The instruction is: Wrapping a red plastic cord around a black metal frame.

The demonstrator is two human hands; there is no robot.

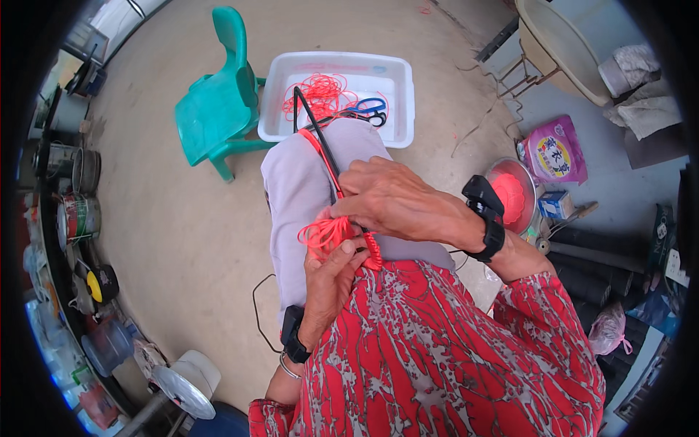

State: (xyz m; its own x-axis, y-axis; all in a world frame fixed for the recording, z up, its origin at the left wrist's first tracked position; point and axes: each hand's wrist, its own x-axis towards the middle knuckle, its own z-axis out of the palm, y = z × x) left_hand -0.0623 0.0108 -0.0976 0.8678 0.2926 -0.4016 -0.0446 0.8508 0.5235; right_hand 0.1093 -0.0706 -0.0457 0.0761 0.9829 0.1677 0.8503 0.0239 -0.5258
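Observation:
Over my lap, my left hand [331, 280] is closed round a looped bundle of thin red-orange cord [324, 231], with the thumb pressed on it. My right hand [386, 195] lies just above, its fingers curled in against a bent black rod frame [317, 125] and the cord. The fingertips of the right hand are partly hidden, but they appear to pinch cord at the rod. Red cord runs along part of the rod, and a tightly wrapped red section [373, 251] shows beside my left fingers. The frame's far end rises over my knees.
Beyond my knees a white plastic tub [404, 91] holds loose red cord and blue-and-black scissors [370, 107]. A green plastic chair [218, 109] stands left of it. At right are a metal bowl [530, 182] with a red item and a purple bag [557, 149]. Pots and tins line the left.

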